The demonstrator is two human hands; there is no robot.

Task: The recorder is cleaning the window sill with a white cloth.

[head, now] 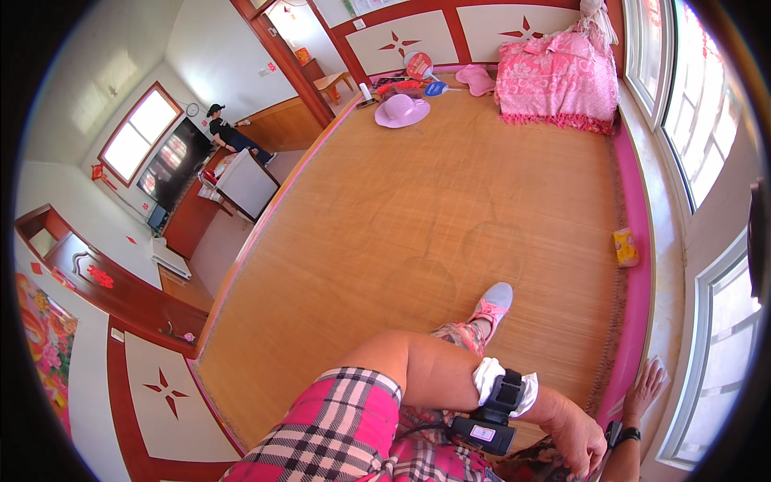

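Observation:
My right hand lies flat on a thin white cloth on the pale window sill, at the lower right. My left hand hangs beside it, left of the sill and over my patterned trouser leg; its fingers are partly curled, and whether something is inside them does not show. Around my left forearm is a white cloth wrap under a black strap with a black device. One grey shoe with pink laces rests on the woven mat.
A yellow packet lies near the sill. Folded pink bedding, a lilac hat and hand fans are at the far end. The platform edge runs along the left. Beyond it, a person stands by a desk and chair.

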